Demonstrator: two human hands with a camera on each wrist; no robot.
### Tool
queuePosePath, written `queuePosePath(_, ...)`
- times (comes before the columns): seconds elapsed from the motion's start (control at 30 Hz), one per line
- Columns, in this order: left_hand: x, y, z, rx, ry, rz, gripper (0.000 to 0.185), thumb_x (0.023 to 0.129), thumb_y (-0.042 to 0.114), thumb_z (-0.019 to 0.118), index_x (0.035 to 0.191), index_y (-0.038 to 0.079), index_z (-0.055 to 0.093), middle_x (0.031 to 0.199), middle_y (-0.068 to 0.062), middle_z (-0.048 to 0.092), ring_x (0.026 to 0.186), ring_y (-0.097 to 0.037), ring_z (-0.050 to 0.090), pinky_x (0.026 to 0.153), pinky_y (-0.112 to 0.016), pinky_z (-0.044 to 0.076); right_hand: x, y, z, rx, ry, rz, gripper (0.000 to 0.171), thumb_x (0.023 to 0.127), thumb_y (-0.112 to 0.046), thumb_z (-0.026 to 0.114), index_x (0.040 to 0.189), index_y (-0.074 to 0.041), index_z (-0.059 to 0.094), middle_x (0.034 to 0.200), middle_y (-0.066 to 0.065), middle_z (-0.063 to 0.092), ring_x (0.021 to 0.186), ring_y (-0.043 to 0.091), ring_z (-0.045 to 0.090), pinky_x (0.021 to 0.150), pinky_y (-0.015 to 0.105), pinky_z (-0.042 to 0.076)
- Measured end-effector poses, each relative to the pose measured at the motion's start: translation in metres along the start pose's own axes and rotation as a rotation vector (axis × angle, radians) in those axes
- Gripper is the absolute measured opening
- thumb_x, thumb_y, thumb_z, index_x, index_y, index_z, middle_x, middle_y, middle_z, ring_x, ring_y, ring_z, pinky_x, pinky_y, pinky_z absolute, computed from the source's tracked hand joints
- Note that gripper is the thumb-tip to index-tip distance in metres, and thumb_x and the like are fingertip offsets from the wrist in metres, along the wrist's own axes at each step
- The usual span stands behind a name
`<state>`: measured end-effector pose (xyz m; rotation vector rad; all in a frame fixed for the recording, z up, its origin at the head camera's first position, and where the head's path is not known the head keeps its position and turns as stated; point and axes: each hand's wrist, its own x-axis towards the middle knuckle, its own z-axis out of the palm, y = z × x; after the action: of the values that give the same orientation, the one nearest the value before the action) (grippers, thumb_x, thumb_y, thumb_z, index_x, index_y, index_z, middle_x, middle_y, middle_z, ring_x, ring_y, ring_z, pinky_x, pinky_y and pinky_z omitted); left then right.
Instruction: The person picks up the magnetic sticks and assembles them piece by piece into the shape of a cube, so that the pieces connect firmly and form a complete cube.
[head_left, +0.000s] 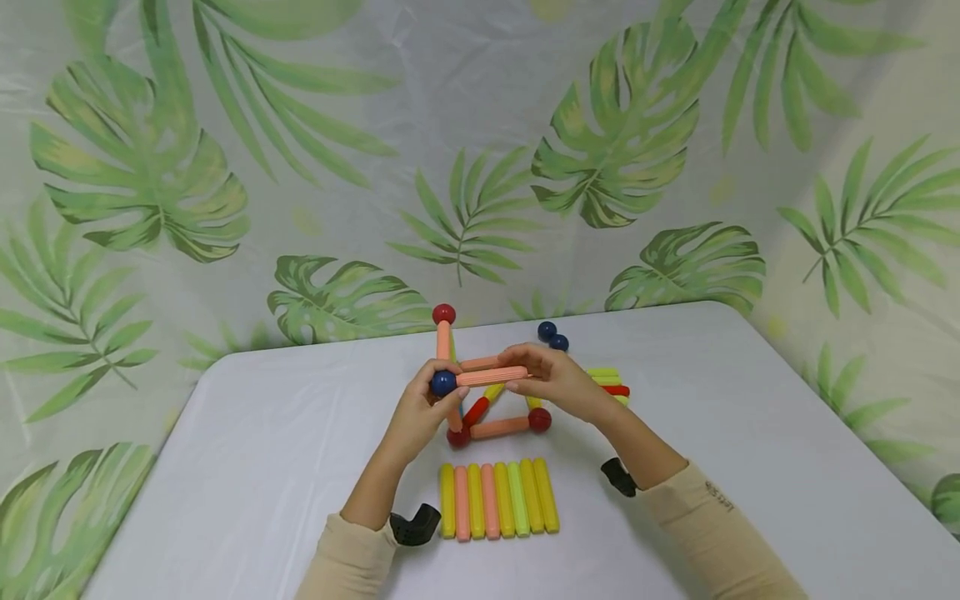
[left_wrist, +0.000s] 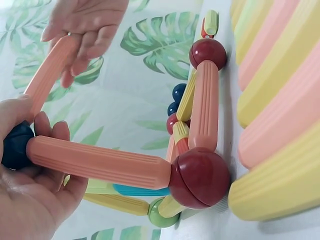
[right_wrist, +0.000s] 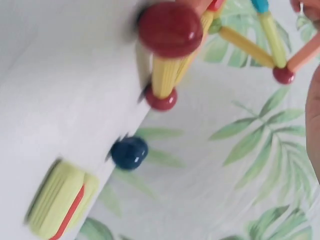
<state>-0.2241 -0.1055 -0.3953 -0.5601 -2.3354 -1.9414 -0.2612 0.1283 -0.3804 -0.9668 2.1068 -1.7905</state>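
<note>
A frame of ribbed rods and balls (head_left: 487,412) stands mid-table, with a red ball (head_left: 443,314) on top of an upright rod. My left hand (head_left: 417,410) pinches a dark blue ball (head_left: 443,382) at the upper end of a salmon rod (left_wrist: 95,161) that rises from a red corner ball (left_wrist: 200,177). My right hand (head_left: 553,380) grips the far end of a second salmon rod (head_left: 491,376), level above the frame and touching the blue ball. In the left wrist view, the right hand's fingers (left_wrist: 85,30) curl over that rod (left_wrist: 47,75).
Several yellow, salmon and green rods (head_left: 498,498) lie side by side near the front edge. Two loose blue balls (head_left: 552,336) sit behind the frame, one also in the right wrist view (right_wrist: 129,152). A small stack of rods (head_left: 611,383) lies to the right. A leaf-print curtain hangs behind the white table (head_left: 750,433).
</note>
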Motion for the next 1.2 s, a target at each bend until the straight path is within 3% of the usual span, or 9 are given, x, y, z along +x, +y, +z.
queuePosePath(0.13,-0.001,0.002,-0.001,-0.014,-0.016,-0.004,0.027,0.088,0.01,0.058,0.11,0.0,0.046,0.108,-0.013,0.049,0.087,-0.024,0.05,0.076,-0.031,0.045,0.001,0.015,-0.029,-0.05,0.123,0.025,0.039,0.089,-0.013,0.058,0.122,0.002,0.045,0.119,0.018,0.051,0.109,0.032,0.048,0.086,0.035,0.044)
queuePosePath(0.3,0.003,-0.013,-0.004,-0.04,-0.038,-0.024,0.036,0.087,0.02,0.059,0.113,0.001,0.045,0.108,-0.011,0.048,0.089,-0.024,0.05,0.076,-0.031,0.045,0.007,0.044,-0.069,-0.311,0.294,0.149,0.04,0.089,-0.019,0.057,0.124,-0.002,0.045,0.121,0.018,0.048,0.109,0.031,0.046,0.091,0.044,0.038)
queuePosePath(0.4,0.003,-0.017,-0.005,-0.048,-0.047,-0.007,0.036,0.087,0.022,0.06,0.113,0.004,0.044,0.109,-0.011,0.047,0.09,-0.026,0.051,0.077,-0.032,0.045,0.012,0.061,-0.083,-0.419,0.289,0.279,0.042,0.09,-0.016,0.057,0.128,-0.005,0.043,0.127,0.017,0.044,0.112,0.034,0.042,0.092,0.048,0.036)
queuePosePath(0.53,0.003,-0.019,-0.005,-0.057,-0.051,-0.011,0.031,0.087,0.023,0.06,0.111,0.011,0.046,0.109,-0.011,0.046,0.09,-0.026,0.051,0.077,-0.033,0.045,0.018,0.082,-0.092,-0.501,0.215,0.422,0.044,0.09,-0.014,0.056,0.131,-0.008,0.042,0.134,0.014,0.039,0.117,0.036,0.038,0.092,0.049,0.036)
queuePosePath(0.63,0.003,-0.019,-0.006,-0.06,-0.05,-0.02,0.029,0.086,0.022,0.06,0.11,0.013,0.046,0.109,-0.011,0.046,0.09,-0.026,0.051,0.077,-0.032,0.045,0.021,0.09,-0.092,-0.589,0.181,0.482,0.044,0.09,-0.015,0.056,0.131,-0.01,0.043,0.132,0.016,0.04,0.114,0.036,0.04,0.092,0.049,0.036)
queuePosePath(0.8,0.003,-0.018,-0.005,-0.066,-0.048,-0.023,0.031,0.086,0.022,0.061,0.111,0.011,0.046,0.11,-0.012,0.046,0.092,-0.027,0.051,0.078,-0.034,0.046,0.026,0.093,-0.086,-0.752,0.177,0.535,0.043,0.089,-0.016,0.057,0.13,-0.01,0.044,0.116,0.02,0.05,0.104,0.033,0.047,0.089,0.048,0.038)
queuePosePath(1.0,0.003,-0.018,-0.004,-0.078,-0.044,-0.037,0.033,0.087,0.02,0.06,0.113,0.007,0.045,0.11,-0.012,0.046,0.092,-0.028,0.051,0.079,-0.034,0.046,0.021,0.092,-0.085,-0.719,0.228,0.538,0.035,0.089,-0.019,0.058,0.121,-0.011,0.046,0.108,0.017,0.054,0.096,0.029,0.05,0.086,0.044,0.041)
queuePosePath(1.2,0.002,-0.011,-0.005,-0.093,-0.046,-0.049,0.031,0.088,0.013,0.058,0.113,0.003,0.044,0.108,-0.013,0.045,0.09,-0.027,0.05,0.078,-0.036,0.045,0.007,0.067,-0.08,-0.536,0.278,0.338,0.038,0.089,-0.028,0.058,0.121,-0.011,0.047,0.108,0.016,0.056,0.101,0.03,0.052,0.086,0.044,0.042)
